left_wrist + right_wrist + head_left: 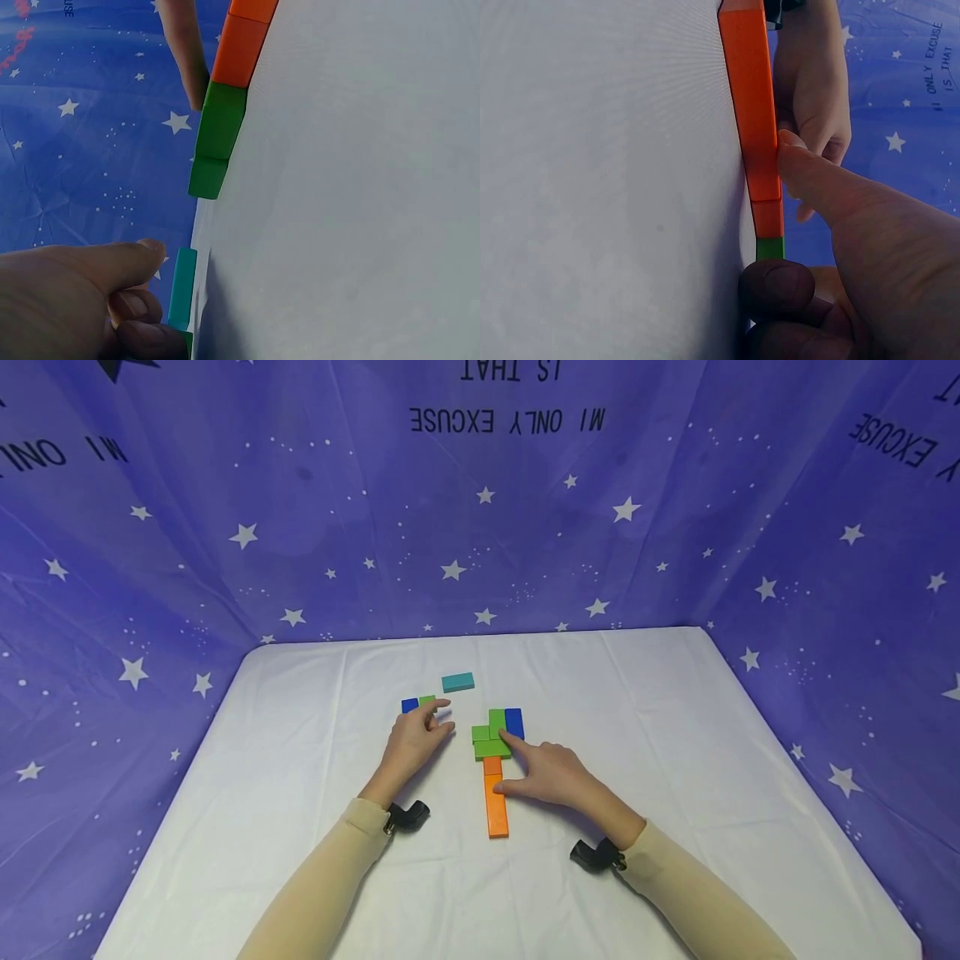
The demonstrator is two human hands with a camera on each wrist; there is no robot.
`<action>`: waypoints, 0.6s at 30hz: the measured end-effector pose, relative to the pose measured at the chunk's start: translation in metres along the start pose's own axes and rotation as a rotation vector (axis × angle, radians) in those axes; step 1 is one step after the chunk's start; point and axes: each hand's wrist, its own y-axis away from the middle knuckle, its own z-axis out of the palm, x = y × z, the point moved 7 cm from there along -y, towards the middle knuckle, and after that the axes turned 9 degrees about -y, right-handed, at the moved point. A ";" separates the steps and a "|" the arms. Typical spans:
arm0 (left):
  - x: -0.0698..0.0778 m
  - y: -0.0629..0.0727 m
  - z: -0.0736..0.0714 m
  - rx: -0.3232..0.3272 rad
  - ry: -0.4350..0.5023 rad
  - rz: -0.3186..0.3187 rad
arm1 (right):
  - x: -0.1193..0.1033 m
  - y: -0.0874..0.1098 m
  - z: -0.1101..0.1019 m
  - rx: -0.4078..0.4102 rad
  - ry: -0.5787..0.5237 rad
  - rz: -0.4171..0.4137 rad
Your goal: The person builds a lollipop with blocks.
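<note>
My right hand [553, 774] lies over a flat arrangement of blocks, with its index fingertip on an upright green block [497, 720] and its thumb at the long orange block [496, 814]. A dark blue block [514, 722] stands against the upright green one. A small green block [480, 733] and a wide green block [489, 749] adjoin it, above a short orange block [492, 766]. To the left, my left hand [411, 743] hovers by another blue block [409, 705] and a green block [427, 700], partly hidden. Nothing shows between its parted thumb and index finger.
A teal block [458, 682] lies apart, farther back on the white-covered table [637, 693]. Purple star-printed cloth [480, 543] hangs behind the table and along its sides. A black wrist mount [408, 817] sits at the left cuff, another mount [596, 856] at the right.
</note>
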 end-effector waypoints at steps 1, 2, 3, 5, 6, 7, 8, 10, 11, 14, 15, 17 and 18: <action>-0.001 0.000 -0.001 0.007 0.001 0.001 | 0.000 0.000 0.000 0.001 -0.002 -0.001; -0.001 0.000 -0.001 0.013 -0.001 0.002 | 0.000 0.000 0.000 0.001 0.000 -0.003; -0.002 -0.001 -0.002 0.018 -0.004 0.001 | 0.000 0.000 0.000 0.000 0.002 -0.003; -0.003 -0.001 -0.003 0.033 -0.011 -0.005 | 0.000 0.000 0.001 0.001 0.003 -0.005; -0.005 -0.002 -0.003 0.040 -0.016 -0.011 | 0.000 0.000 0.001 0.000 0.003 -0.006; -0.006 -0.002 -0.004 0.047 -0.020 -0.018 | 0.001 0.000 0.001 0.000 0.001 -0.006; -0.007 -0.002 -0.005 0.052 -0.021 -0.024 | 0.001 0.000 0.001 0.001 0.003 -0.006; -0.010 -0.003 -0.007 0.060 -0.022 -0.039 | 0.001 0.000 0.000 0.004 -0.003 -0.006; -0.011 -0.003 -0.008 0.063 -0.026 -0.049 | 0.001 0.000 0.000 0.007 -0.006 -0.006; -0.016 -0.004 -0.012 0.066 -0.037 -0.076 | 0.001 0.001 0.000 0.009 -0.013 -0.009; -0.018 -0.005 -0.013 0.066 -0.046 -0.085 | 0.001 0.001 0.000 0.009 -0.014 -0.010; -0.021 -0.006 -0.015 0.069 -0.057 -0.101 | 0.001 0.000 0.000 0.009 -0.014 -0.013; -0.023 -0.007 -0.016 0.069 -0.063 -0.107 | 0.002 0.000 0.000 0.008 -0.014 -0.015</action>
